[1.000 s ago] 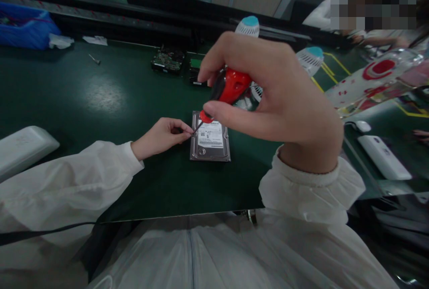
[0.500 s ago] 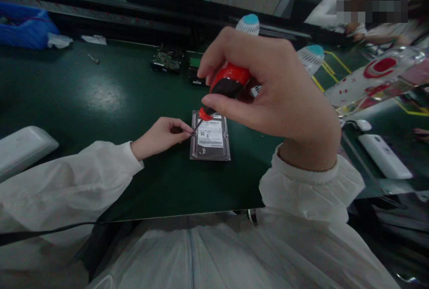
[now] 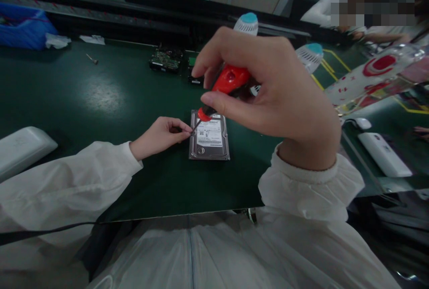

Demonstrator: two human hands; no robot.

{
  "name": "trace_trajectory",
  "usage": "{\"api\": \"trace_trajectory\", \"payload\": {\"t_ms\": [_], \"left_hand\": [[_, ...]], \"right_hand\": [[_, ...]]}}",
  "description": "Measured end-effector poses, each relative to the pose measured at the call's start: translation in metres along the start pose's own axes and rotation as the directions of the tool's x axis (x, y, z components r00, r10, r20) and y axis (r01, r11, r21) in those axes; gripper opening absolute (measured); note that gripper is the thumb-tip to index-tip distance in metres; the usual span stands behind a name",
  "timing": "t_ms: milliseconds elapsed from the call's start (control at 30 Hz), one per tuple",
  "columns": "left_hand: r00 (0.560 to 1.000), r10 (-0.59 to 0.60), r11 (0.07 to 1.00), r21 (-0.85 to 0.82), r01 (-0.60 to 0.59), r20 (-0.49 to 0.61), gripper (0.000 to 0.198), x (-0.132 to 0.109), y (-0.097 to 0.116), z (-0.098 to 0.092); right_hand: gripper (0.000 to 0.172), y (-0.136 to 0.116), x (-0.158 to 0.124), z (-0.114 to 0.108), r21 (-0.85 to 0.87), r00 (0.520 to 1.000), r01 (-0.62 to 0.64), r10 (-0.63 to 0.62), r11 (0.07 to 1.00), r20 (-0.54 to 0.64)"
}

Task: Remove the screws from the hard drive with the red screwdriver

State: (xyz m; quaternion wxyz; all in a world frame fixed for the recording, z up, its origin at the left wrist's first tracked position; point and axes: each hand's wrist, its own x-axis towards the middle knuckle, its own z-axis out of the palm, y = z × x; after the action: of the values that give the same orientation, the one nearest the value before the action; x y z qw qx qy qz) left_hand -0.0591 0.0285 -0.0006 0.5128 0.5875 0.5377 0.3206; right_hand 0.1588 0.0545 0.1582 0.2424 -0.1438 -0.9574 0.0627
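A silver hard drive (image 3: 214,151) with a white label lies flat on the green work surface in front of me. From above, my right hand (image 3: 264,78) grips the red and black handle of a screwdriver (image 3: 231,78). Its thin shaft slants down to the drive's left edge. There the thumb and index finger of my left hand (image 3: 164,134) are pinched around the shaft's tip, close against the drive. Exactly what the tip rests on is hidden by these fingertips.
Behind lie a hard drive with its circuit board up (image 3: 166,58) and another drive (image 3: 195,76), partly covered by my right hand. A blue bin (image 3: 27,27) stands far left, a white object (image 3: 27,150) nearer. A clear bottle (image 3: 375,76) and a co-worker's arm (image 3: 385,37) are at right.
The screwdriver handle has rotated in my right hand, so more of its red side shows. My right fingers have shifted slightly; my left hand and the drive stay in place.
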Motion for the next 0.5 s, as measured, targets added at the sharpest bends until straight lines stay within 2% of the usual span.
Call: {"api": "trace_trajectory", "payload": {"t_ms": [100, 333, 500], "left_hand": [[1.0, -0.004, 1.0, 0.008, 0.004, -0.004, 0.026, -0.0001, 0.0, -0.0002], [1.0, 0.0, 1.0, 0.0, 0.0, -0.003, 0.025, -0.001, 0.0008, -0.0003], [1.0, -0.007, 1.0, 0.016, 0.007, -0.006, 0.025, -0.0008, -0.0001, -0.0003]], "right_hand": [[0.024, 0.0004, 0.0006, 0.0, 0.034, 1.0, 0.015, -0.016, 0.999, 0.016], [0.02, 0.001, -0.0003, 0.0006, -0.013, 1.0, -0.007, 0.007, 1.0, -0.017], [0.028, -0.0013, 0.0002, -0.0015, 0.031, 0.999, 0.018, -0.019, 0.999, 0.029]]}}
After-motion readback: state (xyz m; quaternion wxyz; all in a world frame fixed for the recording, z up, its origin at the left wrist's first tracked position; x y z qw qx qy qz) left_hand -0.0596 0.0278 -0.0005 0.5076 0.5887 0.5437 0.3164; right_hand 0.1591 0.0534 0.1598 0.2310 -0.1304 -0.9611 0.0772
